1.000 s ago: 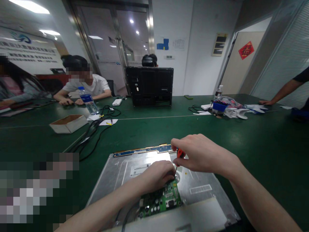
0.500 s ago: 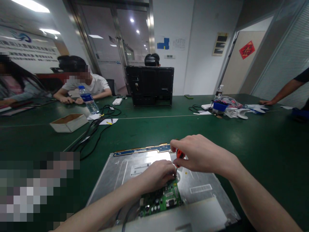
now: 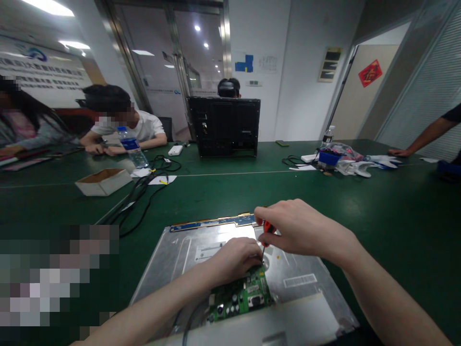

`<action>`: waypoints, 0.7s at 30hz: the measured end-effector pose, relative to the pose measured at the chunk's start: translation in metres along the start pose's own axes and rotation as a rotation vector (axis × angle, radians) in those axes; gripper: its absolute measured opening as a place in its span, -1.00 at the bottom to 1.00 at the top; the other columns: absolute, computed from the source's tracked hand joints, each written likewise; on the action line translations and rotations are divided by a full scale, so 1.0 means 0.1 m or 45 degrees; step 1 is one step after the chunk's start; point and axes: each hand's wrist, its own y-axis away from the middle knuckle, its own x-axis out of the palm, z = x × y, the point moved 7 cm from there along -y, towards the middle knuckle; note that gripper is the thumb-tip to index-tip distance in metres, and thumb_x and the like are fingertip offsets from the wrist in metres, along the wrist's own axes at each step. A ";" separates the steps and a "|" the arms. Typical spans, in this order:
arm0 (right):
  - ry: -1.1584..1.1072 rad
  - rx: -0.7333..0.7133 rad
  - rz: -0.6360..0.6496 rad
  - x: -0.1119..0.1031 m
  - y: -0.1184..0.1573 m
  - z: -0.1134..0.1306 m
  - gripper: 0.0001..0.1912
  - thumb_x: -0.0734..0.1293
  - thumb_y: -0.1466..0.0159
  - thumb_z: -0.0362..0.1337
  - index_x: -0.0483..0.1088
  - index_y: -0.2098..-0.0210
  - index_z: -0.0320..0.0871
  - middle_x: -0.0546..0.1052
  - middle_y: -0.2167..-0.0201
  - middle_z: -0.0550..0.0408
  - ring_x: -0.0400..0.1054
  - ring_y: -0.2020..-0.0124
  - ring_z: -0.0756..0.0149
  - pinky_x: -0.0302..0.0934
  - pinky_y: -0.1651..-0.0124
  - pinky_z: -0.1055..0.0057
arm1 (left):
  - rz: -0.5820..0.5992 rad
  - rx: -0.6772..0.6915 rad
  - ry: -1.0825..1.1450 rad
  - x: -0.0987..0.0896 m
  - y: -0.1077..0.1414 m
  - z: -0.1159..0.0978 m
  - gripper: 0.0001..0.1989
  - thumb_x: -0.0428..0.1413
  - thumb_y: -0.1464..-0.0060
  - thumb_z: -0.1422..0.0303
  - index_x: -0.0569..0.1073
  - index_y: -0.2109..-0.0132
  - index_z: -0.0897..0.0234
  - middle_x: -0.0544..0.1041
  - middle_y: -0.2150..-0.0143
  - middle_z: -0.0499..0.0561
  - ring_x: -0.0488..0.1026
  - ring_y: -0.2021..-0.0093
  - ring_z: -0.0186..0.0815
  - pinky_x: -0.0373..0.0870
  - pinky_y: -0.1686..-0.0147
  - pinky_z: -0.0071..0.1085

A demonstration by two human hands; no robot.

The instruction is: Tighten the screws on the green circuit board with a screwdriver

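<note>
A metal display panel point(image 3: 302, 264) lies flat on the table in front of me, a blue circuit strip point(image 3: 209, 224) along its far edge. Fixed near its middle is a green circuit board point(image 3: 241, 298). My right hand point(image 3: 295, 226) is closed around the orange handle of a screwdriver point(image 3: 267, 227), whose shaft points down at the board's far corner. Beside that tip, the bent fingers of my left hand point(image 3: 237, 257) are closed at the board's far edge; whatever they pinch is hidden beneath them.
Black cables point(image 3: 139, 197), a white open box point(image 3: 103, 182) and a water bottle point(image 3: 131, 146) are at left. A black monitor housing point(image 3: 225, 127) stands at the back. At right are a blue bin point(image 3: 328, 159) and white gloves point(image 3: 355, 167). Co-workers sit around the table.
Both hands stay in nearly the same place, with the screwdriver tip still at the board's corner. The view has shifted very slightly.
</note>
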 end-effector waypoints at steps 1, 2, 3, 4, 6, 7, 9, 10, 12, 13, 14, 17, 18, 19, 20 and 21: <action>0.011 0.008 -0.006 0.00 0.00 0.00 -0.86 0.34 -0.23 -0.22 0.36 0.23 -0.11 0.56 0.36 0.11 0.39 0.40 0.29 -0.14 0.48 0.42 | -0.001 0.001 -0.006 0.00 0.00 0.00 -0.88 0.15 -0.05 0.56 0.52 0.33 0.26 0.58 0.30 -0.05 0.49 0.31 -0.33 0.27 0.35 -0.53; 0.021 0.016 -0.012 0.00 -0.01 -0.01 -0.85 0.34 -0.23 -0.20 0.35 0.24 -0.11 0.56 0.37 0.11 0.39 0.41 0.29 -0.15 0.48 0.42 | -0.001 0.000 -0.014 0.00 0.00 0.01 -0.89 0.16 -0.05 0.56 0.52 0.33 0.26 0.58 0.31 -0.05 0.49 0.32 -0.33 0.27 0.35 -0.53; 0.028 0.024 -0.015 -0.01 -0.01 -0.01 -0.84 0.34 -0.23 -0.19 0.35 0.25 -0.11 0.55 0.39 0.12 0.38 0.42 0.29 -0.15 0.49 0.42 | -0.002 -0.002 -0.025 0.01 0.00 0.01 -0.89 0.16 -0.05 0.55 0.52 0.33 0.26 0.59 0.31 -0.05 0.49 0.32 -0.32 0.27 0.36 -0.52; 0.028 0.027 -0.014 -0.01 -0.01 -0.01 -0.84 0.34 -0.23 -0.17 0.35 0.25 -0.11 0.55 0.40 0.12 0.38 0.42 0.29 -0.15 0.49 0.42 | -0.001 -0.004 -0.035 0.02 0.00 0.02 -0.90 0.17 -0.05 0.54 0.53 0.32 0.26 0.59 0.30 -0.05 0.50 0.32 -0.32 0.27 0.35 -0.52; 0.006 0.006 -0.003 -0.01 0.00 0.01 -0.82 0.34 -0.23 -0.16 0.34 0.25 -0.11 0.54 0.37 0.12 0.37 0.41 0.30 -0.13 0.48 0.42 | -0.001 -0.007 -0.044 0.03 0.00 0.03 -0.89 0.17 -0.05 0.54 0.54 0.30 0.25 0.60 0.27 -0.05 0.51 0.29 -0.30 0.28 0.32 -0.50; -0.009 -0.016 0.005 -0.02 0.01 0.03 -0.83 0.33 -0.23 -0.18 0.34 0.25 -0.12 0.54 0.35 0.11 0.37 0.40 0.30 -0.11 0.47 0.41 | 0.001 -0.010 -0.039 0.04 0.00 0.04 -0.89 0.16 -0.06 0.54 0.54 0.29 0.25 0.61 0.27 -0.05 0.51 0.28 -0.29 0.29 0.30 -0.50; -0.028 -0.054 0.014 -0.02 0.03 0.06 -0.86 0.30 -0.23 -0.25 0.33 0.22 -0.13 0.54 0.31 0.09 0.37 0.38 0.31 -0.09 0.46 0.41 | 0.009 -0.021 -0.022 0.05 -0.01 0.05 -0.88 0.14 -0.07 0.53 0.54 0.28 0.25 0.61 0.27 -0.05 0.52 0.27 -0.30 0.30 0.29 -0.50; -0.029 -0.066 0.015 -0.02 0.04 0.07 -0.87 0.28 -0.23 -0.29 0.33 0.21 -0.14 0.54 0.30 0.09 0.37 0.38 0.31 -0.09 0.46 0.40 | 0.014 -0.030 -0.014 0.05 -0.01 0.05 -0.88 0.14 -0.08 0.53 0.54 0.29 0.25 0.61 0.28 -0.06 0.52 0.28 -0.30 0.30 0.30 -0.50; -0.016 -0.059 0.012 -0.02 0.03 0.07 -0.86 0.27 -0.22 -0.33 0.33 0.20 -0.14 0.54 0.33 0.09 0.38 0.39 0.30 -0.10 0.46 0.40 | 0.019 -0.053 -0.009 0.04 -0.01 0.05 -0.89 0.14 -0.08 0.52 0.54 0.31 0.26 0.61 0.30 -0.06 0.51 0.31 -0.31 0.29 0.33 -0.51; -0.006 -0.045 0.010 -0.01 0.02 0.07 -0.86 0.28 -0.22 -0.32 0.33 0.20 -0.14 0.55 0.35 0.09 0.39 0.39 0.30 -0.11 0.47 0.40 | 0.019 -0.066 -0.010 0.03 -0.01 0.05 -0.90 0.14 -0.07 0.52 0.54 0.32 0.26 0.60 0.32 -0.07 0.51 0.33 -0.32 0.28 0.34 -0.51; 0.004 -0.029 0.008 -0.01 0.01 0.06 -0.85 0.28 -0.22 -0.30 0.33 0.19 -0.14 0.55 0.35 0.09 0.39 0.39 0.29 -0.12 0.47 0.40 | 0.019 -0.080 -0.009 0.02 -0.01 0.04 -0.90 0.15 -0.07 0.53 0.53 0.33 0.26 0.60 0.33 -0.07 0.50 0.34 -0.32 0.28 0.35 -0.51; 0.029 0.013 0.008 0.01 -0.02 0.03 -0.83 0.30 -0.24 -0.23 0.34 0.18 -0.13 0.55 0.37 0.10 0.40 0.40 0.27 -0.13 0.48 0.40 | 0.031 -0.108 0.012 0.00 0.00 0.04 -0.89 0.15 -0.07 0.53 0.53 0.36 0.26 0.58 0.37 -0.09 0.49 0.38 -0.35 0.25 0.39 -0.53; 0.034 0.021 0.008 0.01 -0.03 0.03 -0.83 0.30 -0.25 -0.21 0.34 0.18 -0.12 0.55 0.37 0.10 0.40 0.40 0.27 -0.13 0.48 0.40 | 0.036 -0.114 0.021 0.00 0.00 0.04 -0.89 0.15 -0.07 0.53 0.54 0.35 0.26 0.58 0.37 -0.09 0.49 0.38 -0.35 0.25 0.39 -0.53; 0.036 0.027 0.006 0.01 -0.03 0.02 -0.82 0.30 -0.25 -0.19 0.34 0.19 -0.12 0.55 0.38 0.10 0.40 0.41 0.26 -0.13 0.48 0.40 | 0.040 -0.118 0.026 0.00 0.00 0.04 -0.89 0.15 -0.08 0.53 0.54 0.34 0.26 0.59 0.37 -0.08 0.49 0.37 -0.34 0.25 0.38 -0.53; 0.034 0.029 0.002 0.01 -0.03 0.02 -0.82 0.30 -0.25 -0.18 0.34 0.19 -0.12 0.55 0.38 0.10 0.40 0.40 0.26 -0.13 0.48 0.40 | 0.042 -0.119 0.026 0.00 0.00 0.04 -0.89 0.15 -0.08 0.53 0.55 0.33 0.26 0.59 0.35 -0.07 0.49 0.36 -0.33 0.26 0.37 -0.52; 0.028 0.020 -0.002 0.01 -0.02 0.02 -0.81 0.31 -0.25 -0.17 0.34 0.19 -0.12 0.55 0.36 0.09 0.40 0.39 0.26 -0.13 0.48 0.40 | 0.043 -0.118 0.024 0.00 0.00 0.04 -0.88 0.15 -0.08 0.53 0.55 0.31 0.26 0.60 0.34 -0.06 0.49 0.34 -0.32 0.27 0.34 -0.51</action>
